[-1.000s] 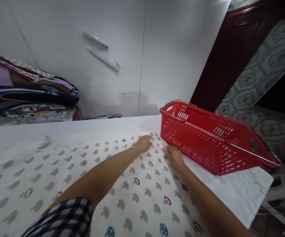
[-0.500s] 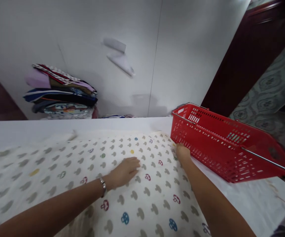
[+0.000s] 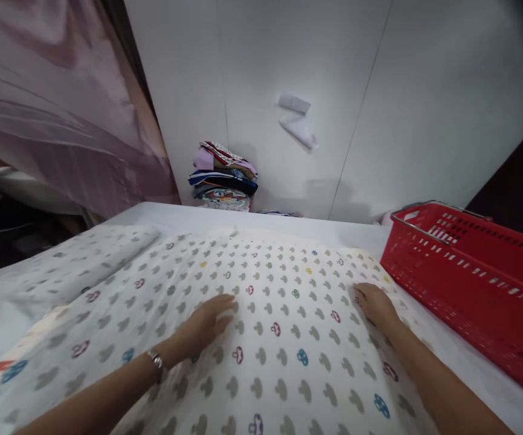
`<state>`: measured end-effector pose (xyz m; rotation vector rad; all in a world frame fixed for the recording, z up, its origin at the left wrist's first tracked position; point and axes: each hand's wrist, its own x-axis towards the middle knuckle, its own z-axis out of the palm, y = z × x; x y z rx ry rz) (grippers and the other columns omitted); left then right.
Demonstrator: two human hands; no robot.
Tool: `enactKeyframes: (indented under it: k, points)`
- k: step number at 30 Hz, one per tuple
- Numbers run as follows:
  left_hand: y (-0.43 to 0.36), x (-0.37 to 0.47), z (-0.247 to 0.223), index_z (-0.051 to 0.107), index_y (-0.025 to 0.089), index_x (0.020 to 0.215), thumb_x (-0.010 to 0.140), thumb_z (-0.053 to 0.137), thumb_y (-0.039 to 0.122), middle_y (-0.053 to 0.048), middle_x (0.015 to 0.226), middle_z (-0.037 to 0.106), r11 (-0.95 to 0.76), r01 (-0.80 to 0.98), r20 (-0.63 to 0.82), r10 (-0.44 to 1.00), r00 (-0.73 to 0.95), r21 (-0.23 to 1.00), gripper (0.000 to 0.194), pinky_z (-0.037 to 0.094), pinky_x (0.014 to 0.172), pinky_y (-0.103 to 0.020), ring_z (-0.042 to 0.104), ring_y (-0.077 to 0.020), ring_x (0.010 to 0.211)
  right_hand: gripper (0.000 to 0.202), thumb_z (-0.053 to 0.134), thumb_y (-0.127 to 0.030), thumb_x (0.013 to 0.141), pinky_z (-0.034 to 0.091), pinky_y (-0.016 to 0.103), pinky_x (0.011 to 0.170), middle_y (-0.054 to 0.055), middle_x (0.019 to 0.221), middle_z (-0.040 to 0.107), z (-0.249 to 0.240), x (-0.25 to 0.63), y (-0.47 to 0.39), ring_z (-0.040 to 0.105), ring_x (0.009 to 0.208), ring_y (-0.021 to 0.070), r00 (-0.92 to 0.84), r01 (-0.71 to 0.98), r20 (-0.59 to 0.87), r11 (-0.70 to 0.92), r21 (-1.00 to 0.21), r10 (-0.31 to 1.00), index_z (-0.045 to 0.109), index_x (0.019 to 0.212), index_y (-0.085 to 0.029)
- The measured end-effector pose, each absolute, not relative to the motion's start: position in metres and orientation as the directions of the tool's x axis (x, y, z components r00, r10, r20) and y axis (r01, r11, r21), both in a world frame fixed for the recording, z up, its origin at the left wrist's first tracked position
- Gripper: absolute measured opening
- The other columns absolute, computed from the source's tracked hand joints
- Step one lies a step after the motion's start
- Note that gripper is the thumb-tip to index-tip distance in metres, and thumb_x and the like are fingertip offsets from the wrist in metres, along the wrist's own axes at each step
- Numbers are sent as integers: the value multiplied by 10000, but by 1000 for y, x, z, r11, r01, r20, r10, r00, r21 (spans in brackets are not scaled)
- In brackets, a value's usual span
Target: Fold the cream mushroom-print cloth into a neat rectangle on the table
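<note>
Left hand [image 3: 209,323]: fingers apart at the printed cloth [image 3: 284,338]. Right hand [image 3: 375,305]: grip cannot be determined. Uneven drag could wrinkle the cloth.

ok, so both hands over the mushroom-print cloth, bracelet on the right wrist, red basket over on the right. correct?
No: the bracelet is on the wrist of the left hand, not the right hand; the head view shows it. The rest holds: both hands over the mushroom-print cloth, red basket on the right.
</note>
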<state>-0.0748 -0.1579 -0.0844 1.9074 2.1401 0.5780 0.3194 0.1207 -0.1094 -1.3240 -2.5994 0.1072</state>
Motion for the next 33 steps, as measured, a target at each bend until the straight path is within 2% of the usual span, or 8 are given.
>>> enactKeyframes:
  k: [4, 7, 11, 15, 19, 24, 29, 33]
  points:
    - [-114, -117, -66, 610, 236, 1170, 875, 412, 367, -46, 1316, 560, 209, 909, 78, 965, -252, 362, 379, 423, 1030, -354, 524, -224, 1201, 341, 350, -240, 915, 417, 297, 852, 86, 1047, 671, -88, 266, 128, 594, 977, 209, -521, 817, 126, 536, -211, 844, 680, 969, -171]
    - [-62, -143, -59, 577, 183, 1219, 906, 355, 297, -75, 1311, 560, 258, 936, 65, 958, -280, 239, 400, 386, 1050, -322, 503, -205, 1220, 361, 348, -193, 915, 425, 296, 868, 80, 1134, 655, -76, 213, 147, 592, 1031, 211, -492, 849, 57, 493, -191, 869, 668, 1080, -182]
    - [9, -175, -65, 555, 161, 1245, 906, 338, 218, -108, 1289, 568, 264, 953, 61, 959, -276, 151, 407, 400, 1021, -318, 512, -208, 1200, 399, 363, -135, 903, 415, 304, 920, 91, 1243, 603, -78, 149, 182, 563, 1117, 219, -478, 867, 25, 476, -146, 878, 611, 1212, -177]
    - [60, -197, -80, 531, 189, 1273, 869, 402, 180, -115, 1282, 561, 238, 964, 35, 969, -244, 122, 424, 424, 980, -326, 511, -222, 1184, 377, 406, -146, 901, 419, 319, 910, 122, 1202, 616, -89, 116, 215, 568, 1106, 237, -477, 876, -23, 474, -88, 878, 598, 1224, -170]
    - [79, -206, -87, 617, 193, 1132, 855, 426, 195, -117, 1165, 601, 209, 974, 4, 978, -210, 85, 336, 464, 898, -344, 522, -244, 1137, 303, 481, -189, 881, 434, 283, 836, 135, 1118, 634, -96, 109, 231, 601, 1016, 224, -461, 887, -69, 460, -32, 884, 625, 1146, -162]
    - [76, -209, -82, 678, 189, 896, 857, 438, 221, -99, 1048, 629, 177, 983, 11, 984, -178, 55, 245, 473, 827, -321, 559, -235, 1052, 251, 423, -219, 901, 430, 263, 760, 115, 1063, 643, -92, 112, 229, 608, 941, 207, -448, 894, -68, 448, -8, 892, 647, 1006, -175]
    - [99, -212, -63, 626, 164, 1048, 894, 332, 172, -132, 1066, 625, 302, 953, 128, 944, -303, 33, 332, 469, 785, -340, 603, -235, 961, 306, 327, -231, 934, 433, 280, 726, 116, 1069, 638, -83, 106, 237, 602, 933, 217, -340, 940, 4, 340, -18, 940, 575, 1108, -187]
    - [137, -210, -54, 591, 126, 1122, 859, 327, 81, -171, 1114, 609, 364, 932, 181, 916, -359, 6, 375, 438, 842, -375, 569, -258, 1048, 284, 357, -167, 908, 438, 283, 741, 133, 1081, 622, -86, 95, 249, 599, 957, 221, -293, 956, 10, 293, -4, 956, 578, 1087, -166]
